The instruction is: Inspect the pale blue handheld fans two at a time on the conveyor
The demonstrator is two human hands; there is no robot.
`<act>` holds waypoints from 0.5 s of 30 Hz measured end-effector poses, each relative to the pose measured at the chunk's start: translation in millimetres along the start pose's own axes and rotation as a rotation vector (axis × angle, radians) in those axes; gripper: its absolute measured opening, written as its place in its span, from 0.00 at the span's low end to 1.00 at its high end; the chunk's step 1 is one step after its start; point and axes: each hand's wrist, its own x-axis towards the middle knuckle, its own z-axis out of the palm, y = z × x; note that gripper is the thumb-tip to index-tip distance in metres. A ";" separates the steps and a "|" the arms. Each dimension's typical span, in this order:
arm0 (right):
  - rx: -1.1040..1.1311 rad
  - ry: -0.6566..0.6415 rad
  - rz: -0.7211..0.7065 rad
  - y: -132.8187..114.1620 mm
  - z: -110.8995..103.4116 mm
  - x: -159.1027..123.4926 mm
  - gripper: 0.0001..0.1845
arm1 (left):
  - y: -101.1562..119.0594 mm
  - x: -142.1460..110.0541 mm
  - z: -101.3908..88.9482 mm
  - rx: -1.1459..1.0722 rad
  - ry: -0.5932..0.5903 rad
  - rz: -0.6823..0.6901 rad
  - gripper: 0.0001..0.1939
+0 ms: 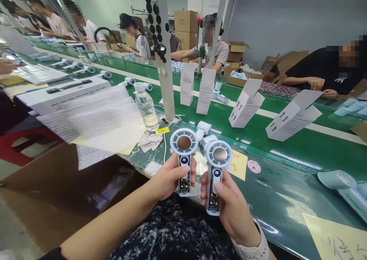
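My left hand (169, 178) is wrapped round the handle of a light-blue handheld fan (184, 149), its thumb on the button below a lit display reading 20. In my right hand (232, 199) is a second handheld fan (219, 164), also held upright, with its display lit and my thumb on its front. Both handles show a circuit board behind the front. The two fan heads are close together but apart. Just behind them, more light-blue fans (204, 128) lie on the green table (275, 191).
A water bottle (146, 107) stands at left by a metal post (166, 88), beside bubble wrap (97, 118). Open white boxes (246, 107) stand along the green conveyor belt (258, 128). Another fan (341, 183) lies at right. Co-workers sit across the line.
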 end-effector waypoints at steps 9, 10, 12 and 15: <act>0.027 -0.051 -0.016 0.6 -3.3 -2.7 0.16 | 1.0 -2.3 -5.9 0.099 -0.081 0.009 0.18; 0.028 -0.049 -0.021 -0.7 -2.5 -2.0 0.16 | 1.3 -3.0 -6.0 0.120 -0.082 0.007 0.18; 0.033 -0.041 -0.007 -2.4 -0.7 -0.7 0.16 | 1.7 -3.6 -5.6 0.140 -0.094 0.005 0.17; 0.042 -0.029 0.018 -2.6 1.0 0.0 0.16 | 2.6 -2.9 -4.0 0.160 -0.124 -0.007 0.17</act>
